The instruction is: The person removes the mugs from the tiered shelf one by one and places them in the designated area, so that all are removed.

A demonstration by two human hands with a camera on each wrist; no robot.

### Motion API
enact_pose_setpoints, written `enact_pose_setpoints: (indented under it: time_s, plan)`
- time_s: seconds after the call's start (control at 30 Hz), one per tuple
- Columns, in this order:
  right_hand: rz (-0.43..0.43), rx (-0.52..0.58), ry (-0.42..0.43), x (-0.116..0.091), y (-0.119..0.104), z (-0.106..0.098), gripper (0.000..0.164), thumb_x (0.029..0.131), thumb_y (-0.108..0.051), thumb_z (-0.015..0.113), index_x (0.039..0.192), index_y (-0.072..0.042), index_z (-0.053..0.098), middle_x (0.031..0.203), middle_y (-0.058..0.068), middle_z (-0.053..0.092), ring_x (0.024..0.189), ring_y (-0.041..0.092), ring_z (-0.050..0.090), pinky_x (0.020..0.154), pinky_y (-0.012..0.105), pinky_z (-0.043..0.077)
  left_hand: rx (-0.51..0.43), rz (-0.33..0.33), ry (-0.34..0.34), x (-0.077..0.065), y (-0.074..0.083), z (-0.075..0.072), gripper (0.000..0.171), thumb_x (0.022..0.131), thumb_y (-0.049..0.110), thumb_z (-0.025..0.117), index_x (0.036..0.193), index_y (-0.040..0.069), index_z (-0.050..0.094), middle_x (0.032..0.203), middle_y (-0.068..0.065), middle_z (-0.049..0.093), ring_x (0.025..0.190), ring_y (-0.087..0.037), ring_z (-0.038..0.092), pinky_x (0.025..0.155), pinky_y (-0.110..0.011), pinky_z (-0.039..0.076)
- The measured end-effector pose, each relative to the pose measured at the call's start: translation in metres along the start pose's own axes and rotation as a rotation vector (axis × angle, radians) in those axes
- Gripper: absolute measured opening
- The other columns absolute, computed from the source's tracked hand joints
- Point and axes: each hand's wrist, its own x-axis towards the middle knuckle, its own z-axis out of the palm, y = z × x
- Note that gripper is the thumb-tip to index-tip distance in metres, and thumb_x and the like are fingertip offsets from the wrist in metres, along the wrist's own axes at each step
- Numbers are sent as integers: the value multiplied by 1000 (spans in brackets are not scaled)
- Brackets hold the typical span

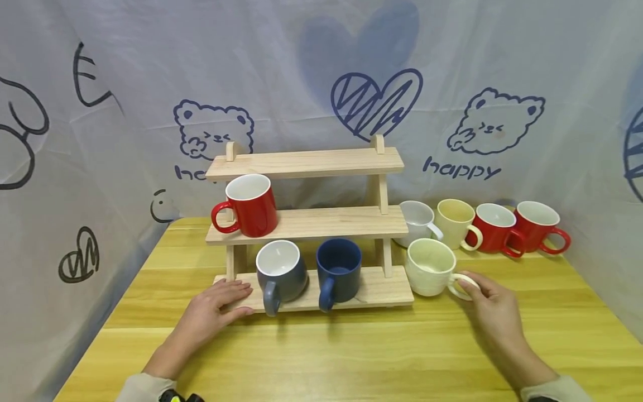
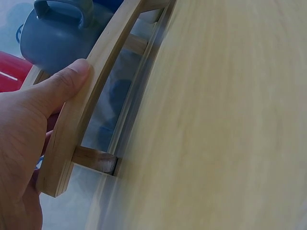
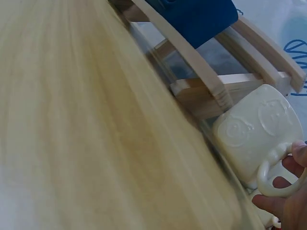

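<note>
My right hand (image 1: 494, 312) grips the handle of a pale cream mug (image 1: 430, 267), which stands upright beside the right end of a three-tier wooden rack (image 1: 321, 223). Raised face-like shapes show on this mug's side in the right wrist view. With my left hand (image 1: 208, 312) I hold the left end of the rack's bottom shelf, fingers over the board and thumb (image 2: 72, 76) against its front edge. A grey-blue mug (image 1: 282, 273) and a dark blue mug (image 1: 339, 273) stand on that shelf, handles forward. One red mug (image 1: 253, 206) sits at the left of the middle shelf.
Right of the rack, at the back of the wooden table (image 1: 351, 357), stand a white mug (image 1: 414, 220), a yellow mug (image 1: 454, 223) and two red mugs, one nearer (image 1: 492, 229) and one at the far right (image 1: 533, 226). A drawn-on cloth (image 1: 291, 100) hangs behind.
</note>
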Motion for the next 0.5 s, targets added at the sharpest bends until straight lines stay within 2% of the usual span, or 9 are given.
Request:
enact_pose_setpoints:
  time_s: [0.1, 0.33, 0.5]
  plan:
    - [11, 12, -4, 0, 1, 2, 40, 94, -27, 69, 120, 3, 67, 97, -16, 69, 85, -3, 57, 70, 12, 53, 1, 4, 7, 0, -1, 0, 45, 77, 33, 82, 117, 13, 74, 117, 0, 70, 116, -24, 62, 109, -45, 40]
    - [-49, -153, 26, -1, 6, 3, 36, 94, -31, 68, 118, -5, 71, 105, -11, 69, 91, -12, 55, 74, 4, 46, 1, 8, 5, 0, -1, 0, 45, 78, 35, 82, 117, 14, 74, 117, 1, 70, 116, -24, 62, 110, -41, 39]
    - [-89, -150, 27, -1, 8, 4, 33, 94, -27, 68, 117, -4, 72, 106, -6, 70, 93, -14, 55, 77, 2, 44, -3, 10, 7, 0, -2, 1, 45, 78, 35, 82, 117, 15, 74, 117, 2, 70, 116, -23, 62, 110, -41, 39]
